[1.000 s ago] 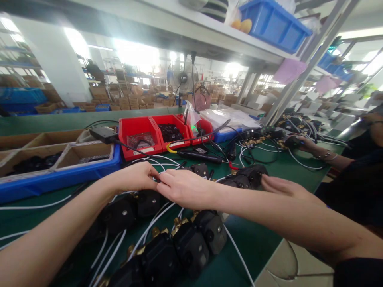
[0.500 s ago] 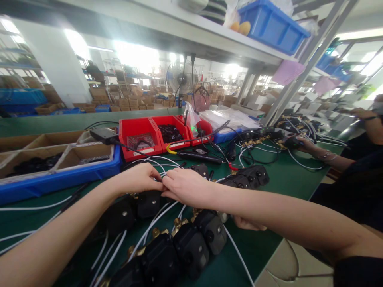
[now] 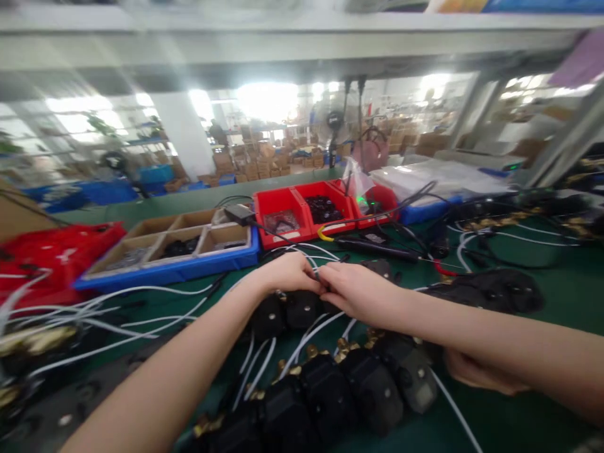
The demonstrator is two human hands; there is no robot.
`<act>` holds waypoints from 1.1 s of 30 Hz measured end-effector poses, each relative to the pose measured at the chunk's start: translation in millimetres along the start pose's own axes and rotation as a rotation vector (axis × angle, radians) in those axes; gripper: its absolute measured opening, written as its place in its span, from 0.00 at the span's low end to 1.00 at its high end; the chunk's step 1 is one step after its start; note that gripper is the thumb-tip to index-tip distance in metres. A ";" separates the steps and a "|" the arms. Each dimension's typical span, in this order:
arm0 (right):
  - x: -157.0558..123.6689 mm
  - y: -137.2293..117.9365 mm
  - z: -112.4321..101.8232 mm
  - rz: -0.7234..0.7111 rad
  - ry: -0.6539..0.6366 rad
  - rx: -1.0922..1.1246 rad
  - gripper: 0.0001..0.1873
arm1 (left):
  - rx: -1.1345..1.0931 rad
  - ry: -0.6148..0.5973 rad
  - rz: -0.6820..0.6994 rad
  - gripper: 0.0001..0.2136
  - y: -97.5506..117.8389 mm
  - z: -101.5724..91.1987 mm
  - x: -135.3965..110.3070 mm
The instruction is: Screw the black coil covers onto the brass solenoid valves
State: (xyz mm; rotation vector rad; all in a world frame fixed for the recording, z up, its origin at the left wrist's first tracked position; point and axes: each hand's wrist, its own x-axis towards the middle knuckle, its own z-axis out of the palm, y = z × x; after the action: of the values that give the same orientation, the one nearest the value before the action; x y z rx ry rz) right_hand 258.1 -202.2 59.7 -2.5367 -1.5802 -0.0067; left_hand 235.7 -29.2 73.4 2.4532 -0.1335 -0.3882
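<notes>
My left hand (image 3: 293,274) and my right hand (image 3: 355,288) meet over the back row of black housings, fingers pinched close together. Whatever lies between the fingertips is too small and hidden to name. Just below them sits a black housing (image 3: 302,309) with a round silver spot. Nearer to me stands a row of similar black housings (image 3: 328,393), with brass fittings (image 3: 312,352) on their far side. White cables (image 3: 309,340) run between the two rows. Under my right forearm shows another person's hand (image 3: 484,372), its fingers mostly hidden.
Behind my hands are red bins (image 3: 283,238) of small parts and a blue tray (image 3: 170,272) with compartments. A black screwdriver-like tool (image 3: 377,246) lies to their right. More black housings (image 3: 500,290) lie at right; a red bag-like heap (image 3: 56,255) is at left.
The view has swung left, so the scene sits farther right and the red heap has come into sight. Both hands remain pinched together over the back row.
</notes>
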 end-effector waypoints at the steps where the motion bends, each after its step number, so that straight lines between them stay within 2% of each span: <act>1: 0.0 0.5 0.7 0.022 0.004 0.015 0.03 | -0.024 -0.002 -0.013 0.08 -1.5 -1.2 -0.1; 4: -2.6 5.8 0.4 0.048 -0.004 0.059 0.08 | -0.136 0.030 -0.039 0.10 -5.2 -8.3 -5.1; 6: -6.4 11.3 -4.6 0.014 0.025 0.103 0.09 | -0.261 0.096 -0.049 0.14 -1.7 -12.3 -12.4; 8: -10.0 15.6 -14.3 -0.028 0.149 0.163 0.07 | -0.429 0.191 -0.064 0.18 8.1 -11.9 -19.1; 11: -11.4 14.8 -32.9 -0.113 0.414 0.251 0.02 | -0.713 0.308 -0.094 0.25 30.1 -1.8 -21.0; 13: -9.4 9.5 -43.5 -0.168 0.478 0.255 0.04 | -0.871 0.342 -0.111 0.24 45.1 8.0 -17.2; 15: -6.2 3.5 -50.1 -0.159 0.455 0.215 0.04 | -0.989 0.370 -0.120 0.24 57.0 16.6 -12.4; 18: -3.5 -0.8 -54.8 -0.066 0.398 0.192 0.04 | -1.110 0.409 -0.110 0.23 67.0 24.1 -6.5; 22: -9.3 3.2 -65.1 -0.053 0.276 0.200 0.01 | -1.195 0.364 -0.098 0.22 70.7 26.6 0.0; 27: -21.9 12.6 -83.5 -0.101 0.093 0.125 0.02 | -1.187 0.293 -0.092 0.18 73.6 30.8 7.4; 29: -25.0 16.8 -86.6 -0.139 0.069 0.151 0.02 | -1.164 0.266 -0.085 0.15 74.3 32.7 10.5; 33: -28.1 26.4 -83.7 -0.206 0.040 0.206 0.10 | -1.086 0.208 -0.101 0.09 71.3 32.2 15.7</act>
State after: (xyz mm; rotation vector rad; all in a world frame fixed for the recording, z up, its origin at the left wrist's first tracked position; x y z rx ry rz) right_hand 275.6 -249.7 136.7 -2.1987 -1.7224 0.0775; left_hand 240.7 -107.2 89.3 1.4085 0.2388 -0.1632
